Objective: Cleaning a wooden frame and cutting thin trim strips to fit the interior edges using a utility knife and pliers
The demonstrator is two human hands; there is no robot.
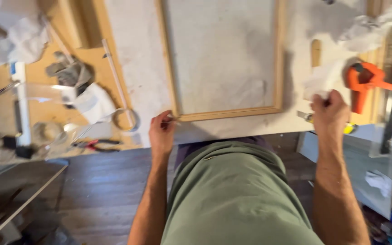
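Note:
A light wooden frame point(230, 112) lies flat on a pale worktop point(137, 68), its near rail along the front edge. My left hand point(161, 133) pinches the frame's near-left corner with fingertips. My right hand point(329, 112) is closed on a crumpled white paper towel point(321, 81) to the right of the frame. The image is motion-blurred, so fine detail is unclear.
An orange spring clamp point(364, 81) lies right of the towel, a small wooden piece point(316, 52) behind it. On the left are a tape roll point(125, 120), red-handled pliers point(97, 145), crumpled rags point(17, 41) and clear plastic bits. Dark wood floor below.

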